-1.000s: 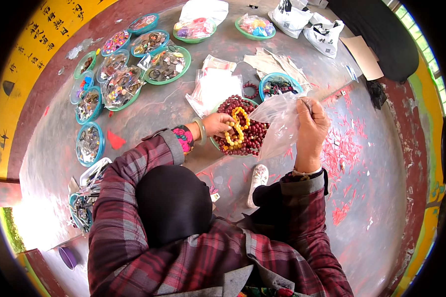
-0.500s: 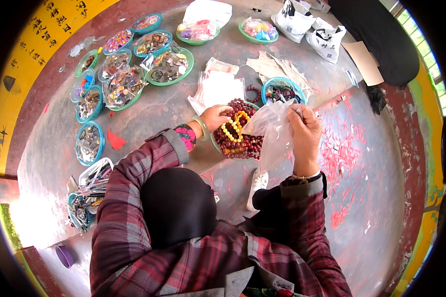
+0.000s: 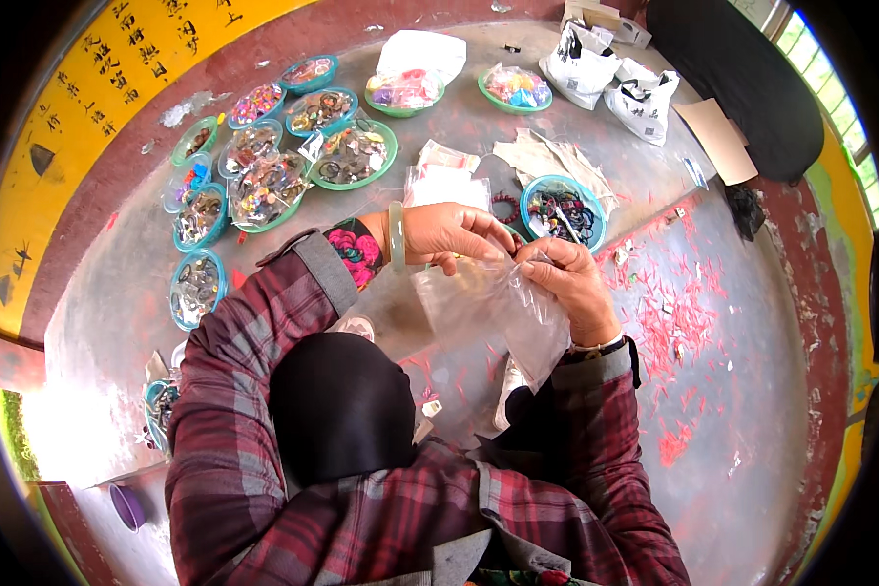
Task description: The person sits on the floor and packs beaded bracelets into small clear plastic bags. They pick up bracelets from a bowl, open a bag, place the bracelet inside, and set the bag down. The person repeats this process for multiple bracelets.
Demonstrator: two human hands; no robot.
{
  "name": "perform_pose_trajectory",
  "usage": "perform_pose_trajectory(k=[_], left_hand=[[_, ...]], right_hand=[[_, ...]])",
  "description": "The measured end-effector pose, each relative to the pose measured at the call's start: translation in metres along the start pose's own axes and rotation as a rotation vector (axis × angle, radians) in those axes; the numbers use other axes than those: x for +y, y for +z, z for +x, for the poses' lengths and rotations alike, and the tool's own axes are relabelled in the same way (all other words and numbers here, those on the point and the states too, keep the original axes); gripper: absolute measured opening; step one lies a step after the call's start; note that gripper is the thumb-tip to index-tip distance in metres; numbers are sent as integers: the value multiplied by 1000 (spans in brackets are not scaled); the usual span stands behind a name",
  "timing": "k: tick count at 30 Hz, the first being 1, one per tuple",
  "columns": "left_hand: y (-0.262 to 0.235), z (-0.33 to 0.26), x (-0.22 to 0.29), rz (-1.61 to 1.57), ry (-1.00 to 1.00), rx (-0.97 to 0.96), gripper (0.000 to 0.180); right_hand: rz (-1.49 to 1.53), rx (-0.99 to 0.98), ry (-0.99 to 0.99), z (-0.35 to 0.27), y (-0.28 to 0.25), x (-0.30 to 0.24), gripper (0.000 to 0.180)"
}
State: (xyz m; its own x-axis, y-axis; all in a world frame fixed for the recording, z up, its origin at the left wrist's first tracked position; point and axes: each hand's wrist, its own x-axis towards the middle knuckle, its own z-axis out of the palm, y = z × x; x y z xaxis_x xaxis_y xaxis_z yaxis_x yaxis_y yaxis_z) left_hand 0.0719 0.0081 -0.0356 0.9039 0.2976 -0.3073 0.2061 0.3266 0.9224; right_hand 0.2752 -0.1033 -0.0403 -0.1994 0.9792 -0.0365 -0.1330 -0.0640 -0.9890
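While the clear plastic bag (image 3: 535,327) hangs over the floor (image 3: 708,498), the right grip (image 3: 571,291) pinches its upper part between thumb and forefinger. The left grip (image 3: 444,232), fingers curled partway in, meets the same upper edge; whether it has firm hold there cannot be told. Such thin film probably handles best rubbed lightly until its layers part, under even, gentle tension. Just beyond the right grip stands a blue bowl (image 3: 603,223) of dark tangled pieces (image 3: 562,209); red scraps (image 3: 669,313) lie farther right.

White shoe (image 3: 506,390) partly hidden behind clear plastic bag (image 3: 529,327) and black trouser leg (image 3: 527,420).
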Motion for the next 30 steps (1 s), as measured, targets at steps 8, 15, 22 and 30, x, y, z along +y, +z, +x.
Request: perform_pose_trajectory(k=[8,15,22,30], left_hand=[[18,-30,41,319,55,370,24],[27,-68,65,184,201,539,23],[44,-76,52,98,222,517,22],[30,-76,29,196,148,486,24]], right_hand=[[61,226,-46,-8,-4,-7,19],[72,259,-85,-3,-25,14,28],[321,236,-76,-11,31,-3,34],[205,253,-106,3,22,25,13]])
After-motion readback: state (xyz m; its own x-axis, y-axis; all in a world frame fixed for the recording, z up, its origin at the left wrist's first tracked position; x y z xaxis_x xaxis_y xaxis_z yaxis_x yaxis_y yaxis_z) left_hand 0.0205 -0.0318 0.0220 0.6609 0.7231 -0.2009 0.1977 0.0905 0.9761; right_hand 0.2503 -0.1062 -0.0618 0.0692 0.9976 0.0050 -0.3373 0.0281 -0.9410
